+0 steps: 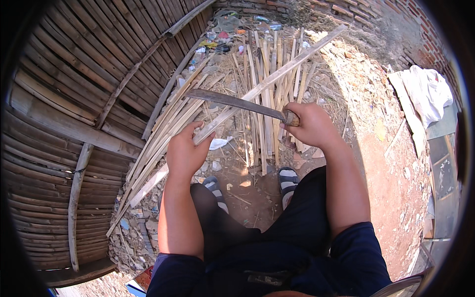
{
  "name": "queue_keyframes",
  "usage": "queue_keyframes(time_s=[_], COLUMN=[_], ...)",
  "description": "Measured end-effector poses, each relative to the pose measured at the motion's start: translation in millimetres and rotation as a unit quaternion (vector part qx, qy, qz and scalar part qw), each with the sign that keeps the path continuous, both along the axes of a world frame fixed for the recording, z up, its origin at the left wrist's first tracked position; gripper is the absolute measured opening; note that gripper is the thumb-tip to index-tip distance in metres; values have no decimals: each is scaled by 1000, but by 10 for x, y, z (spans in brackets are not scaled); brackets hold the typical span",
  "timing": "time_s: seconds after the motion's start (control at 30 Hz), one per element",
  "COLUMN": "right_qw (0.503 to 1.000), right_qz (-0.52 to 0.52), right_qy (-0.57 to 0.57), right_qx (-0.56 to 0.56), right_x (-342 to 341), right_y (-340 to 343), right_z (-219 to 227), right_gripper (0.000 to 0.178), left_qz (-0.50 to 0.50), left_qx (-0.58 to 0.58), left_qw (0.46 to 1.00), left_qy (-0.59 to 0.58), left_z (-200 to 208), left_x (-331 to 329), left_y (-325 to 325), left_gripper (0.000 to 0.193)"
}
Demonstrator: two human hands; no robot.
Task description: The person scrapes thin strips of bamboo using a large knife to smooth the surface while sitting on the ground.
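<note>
on the far left a curved wall of woven bamboo slats (74, 99) fills the view, with thicker crosspieces running over it. at its foot, near the lower edge, a flat package corner in blue, white and red (141, 283) lies on the ground among rubble. a bundle of long split bamboo strips (158, 133) leans along the wall's base, slanting up toward the top centre.

the left hand (184, 154) has its grip closed around the near end of a long pale bamboo strip (269, 76), thumb on top; the strip runs from that hand up and to the right, over a loose pile of cut strips (269, 99) lying on the dirt, and ends near the brick wall (346, 10). the strip looks flat, light yellow-white and freshly split. at the far end of the pile sit scraps of coloured litter (217, 39): small blue, yellow and red wrappers, too small to tell more.

the right hand (311, 126) has its grip clamped on the wooden handle of a curved, dark-bladed knife (232, 101); the blade reaches leftward and crosses the held strip, touching or just over it, i cannot tell which. below the hands two sandalled feet (250, 185) stand on bare reddish soil.

to the right the earth (391, 163) is open and mostly bare, giving room on that side. at the far right edge a white cloth (428, 91) lies on a plank (408, 106), beside flat grey sheets (443, 168).
</note>
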State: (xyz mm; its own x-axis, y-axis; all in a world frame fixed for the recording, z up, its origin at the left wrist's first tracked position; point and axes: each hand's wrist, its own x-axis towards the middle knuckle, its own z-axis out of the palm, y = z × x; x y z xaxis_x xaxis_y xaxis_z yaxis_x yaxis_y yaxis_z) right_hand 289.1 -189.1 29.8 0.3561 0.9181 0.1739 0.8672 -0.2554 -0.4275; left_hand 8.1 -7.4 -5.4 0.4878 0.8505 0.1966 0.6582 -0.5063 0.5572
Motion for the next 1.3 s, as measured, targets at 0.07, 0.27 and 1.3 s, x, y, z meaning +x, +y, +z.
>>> queue_keyframes(time_s=[0.07, 0.27, 1.3], right_qw=[998, 996, 997], right_qz=[44, -49, -62], right_qy=[-29, 33, 21], right_qx=[-16, -70, -29], right_x=[-33, 137, 256], right_y=[34, 10, -36], right_z=[-26, 77, 38], right_gripper=[39, 38, 38], left_qz=[0, 22, 13], left_qx=[-5, -66, -32], left_qw=[1000, 996, 999], left_qy=[12, 54, 36], left_z=[3, 197, 101], left_x=[3, 32, 9], left_y=[1, -74, -45], left_gripper=[55, 59, 59])
